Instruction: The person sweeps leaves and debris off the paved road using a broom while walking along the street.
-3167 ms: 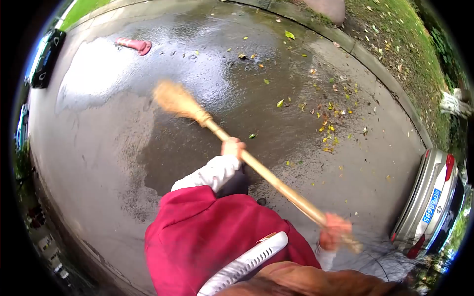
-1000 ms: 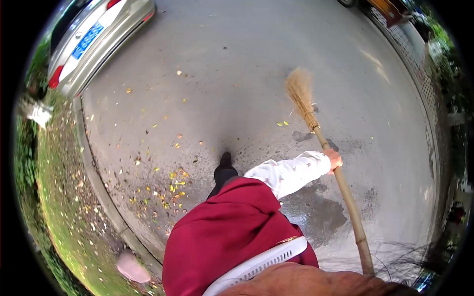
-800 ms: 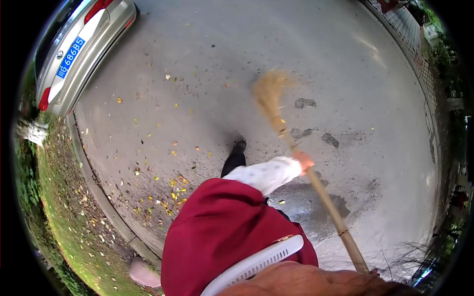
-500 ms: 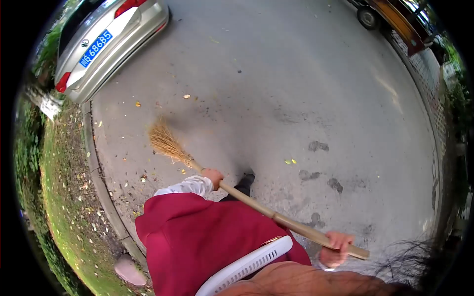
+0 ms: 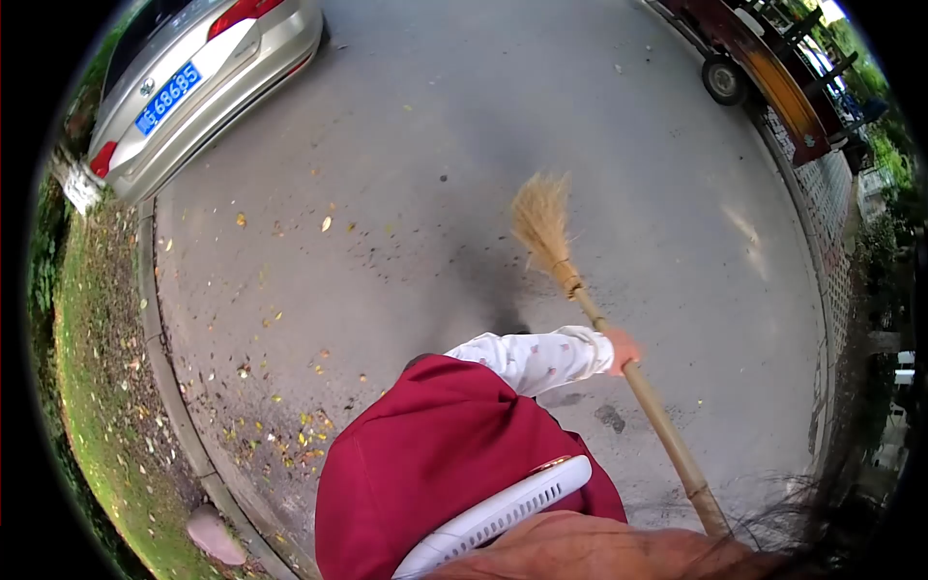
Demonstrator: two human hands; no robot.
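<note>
My left hand (image 5: 622, 351) is closed around the wooden handle of a straw broom (image 5: 667, 425), a little below where the bristles are bound on. The pale bristles (image 5: 541, 217) fan out ahead of me over the grey road, right of centre, and cast a blurred shadow. From there the handle slants back toward the lower right, where loose strands of hair cross its end. My right hand does not show. A white sleeve with small prints reaches across in front of my dark red top (image 5: 425, 435).
A silver car (image 5: 213, 87) stands at the upper left, and an orange-sided cart (image 5: 773, 87) at the upper right. Along the left run a curb (image 5: 174, 387) and a grassy strip. Fallen leaves (image 5: 300, 435) lie near the curb. A white slotted band (image 5: 503, 512) crosses my chest.
The broom has swung from left to right, bristles now farther forward. My left hand moved right with it, still gripping the handle. My right hand has gone out of sight.
</note>
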